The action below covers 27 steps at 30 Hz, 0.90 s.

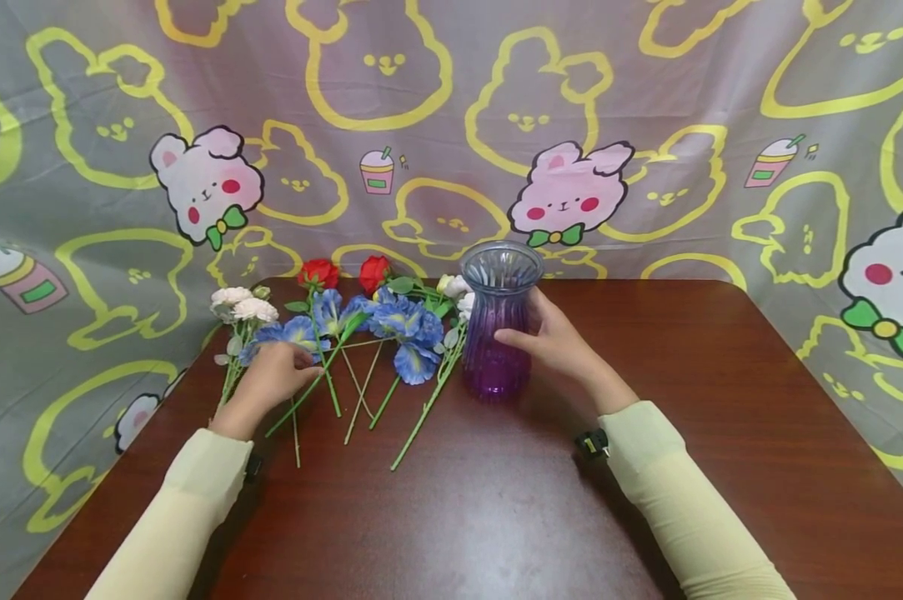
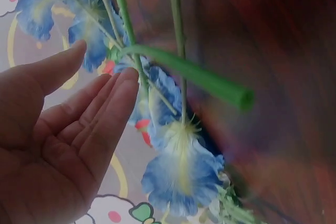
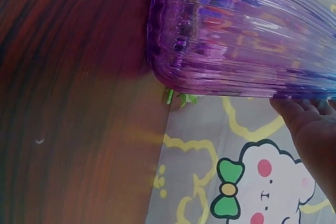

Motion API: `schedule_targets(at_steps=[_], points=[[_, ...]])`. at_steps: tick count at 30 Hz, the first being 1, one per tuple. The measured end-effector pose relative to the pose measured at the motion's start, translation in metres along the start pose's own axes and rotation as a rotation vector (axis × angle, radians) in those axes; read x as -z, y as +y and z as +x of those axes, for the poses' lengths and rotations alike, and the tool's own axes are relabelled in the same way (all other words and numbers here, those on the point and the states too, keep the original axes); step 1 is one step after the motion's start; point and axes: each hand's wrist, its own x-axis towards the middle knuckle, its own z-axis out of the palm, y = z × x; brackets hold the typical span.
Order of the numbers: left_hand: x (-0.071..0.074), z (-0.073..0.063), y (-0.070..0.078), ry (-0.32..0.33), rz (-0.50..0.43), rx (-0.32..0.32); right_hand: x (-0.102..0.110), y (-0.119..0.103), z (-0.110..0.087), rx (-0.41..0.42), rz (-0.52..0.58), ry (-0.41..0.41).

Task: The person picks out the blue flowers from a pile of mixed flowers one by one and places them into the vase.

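A ribbed glass vase (image 1: pixel 496 354), clear blue-grey at the rim and purple below, is upright at the middle of the table. My right hand (image 1: pixel 567 354) holds its right side, thumb across the front, other fingers partly hidden behind it. In the right wrist view, fingers (image 3: pixel 302 111) touch the purple glass. My left hand (image 1: pixel 267 383) is over the stems of blue irises (image 1: pixel 293 333). The left wrist view shows its thumb and fingers apart, beside a thick green stem (image 2: pixel 194 72), with nothing between them.
White flowers (image 1: pixel 252 308) lie at the left, and two red roses (image 1: pixel 374 273) lie behind the irises. More blue irises (image 1: pixel 413 329) and a white-flowered stem (image 1: pixel 428 400) lie left of the vase. A patterned curtain (image 1: pixel 436 150) stands behind the brown table (image 1: pixel 459 525).
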Motion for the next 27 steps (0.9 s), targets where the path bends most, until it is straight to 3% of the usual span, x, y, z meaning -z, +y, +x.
schedule_targets(at_steps=[6, 17, 24, 27], points=[[-0.008, 0.003, 0.000, -0.075, -0.014, 0.033, -0.001, 0.000, -0.001, -0.015, -0.002, -0.001], [-0.013, 0.012, 0.001, -0.083, 0.011, 0.027, 0.001, -0.001, 0.001, -0.004, -0.017, 0.006], [-0.018, 0.013, 0.002, -0.093, 0.031, 0.039, 0.003, 0.028, 0.009, 0.011, 0.006, 0.008], [-0.019, 0.013, 0.002, -0.091, 0.036, 0.040, 0.003, 0.030, 0.009, 0.023, 0.002, 0.011]])
